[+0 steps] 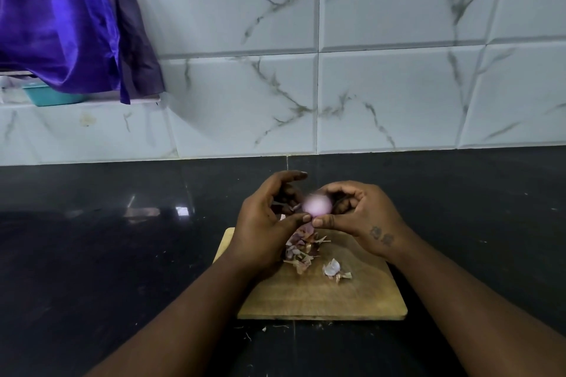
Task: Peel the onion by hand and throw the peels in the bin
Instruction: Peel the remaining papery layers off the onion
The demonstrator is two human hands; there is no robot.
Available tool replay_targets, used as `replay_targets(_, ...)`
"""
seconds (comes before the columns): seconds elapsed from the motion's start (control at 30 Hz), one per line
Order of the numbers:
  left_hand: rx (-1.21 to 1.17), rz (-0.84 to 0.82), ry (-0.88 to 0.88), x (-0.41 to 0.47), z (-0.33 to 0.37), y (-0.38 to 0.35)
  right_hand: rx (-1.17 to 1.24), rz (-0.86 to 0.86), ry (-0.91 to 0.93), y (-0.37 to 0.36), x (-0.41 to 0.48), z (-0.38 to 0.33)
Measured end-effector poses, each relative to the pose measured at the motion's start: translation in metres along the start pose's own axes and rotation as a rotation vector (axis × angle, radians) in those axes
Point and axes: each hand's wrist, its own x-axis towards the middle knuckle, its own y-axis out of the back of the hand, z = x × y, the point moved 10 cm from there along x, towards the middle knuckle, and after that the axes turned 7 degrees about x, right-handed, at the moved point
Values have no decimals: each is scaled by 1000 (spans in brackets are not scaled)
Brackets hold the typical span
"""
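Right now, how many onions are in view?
1. A small pinkish onion is held above the wooden board, between the left hand and right hand. It looks blurred. Others may be hidden behind the hands.

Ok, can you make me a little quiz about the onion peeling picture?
1. True or false: the onion rests on the chopping board.
2. Where do the peels lie? A) in a bin B) on the board C) on a plate
3. Which hand holds the onion?

Key:
1. False: it is held above the board.
2. B
3. Both: the left hand and right hand each pinch it.
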Motion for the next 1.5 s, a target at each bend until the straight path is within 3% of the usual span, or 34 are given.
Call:
replay_targets(0.53, 19, -174, 11, -1, 0, -13, -36, -144, -22, -3, -4, -5)
replay_targets(0.8, -59, -148, -12, -1, 2, -11, 36, -136, -37, -4, -5, -5)
replay_targets(1.07, -219, -69, 24, 3, -1, -4, 304, -45, -150, -1, -6, 4)
replay_targets(1.3, -296, -194, 104, -1, -7, -23, 545, 84, -253, 7, -5, 14)
replay_targets(1.5, -136, -264, 106, -5, -10, -26, 808, 230, -317, 25, -4, 19)
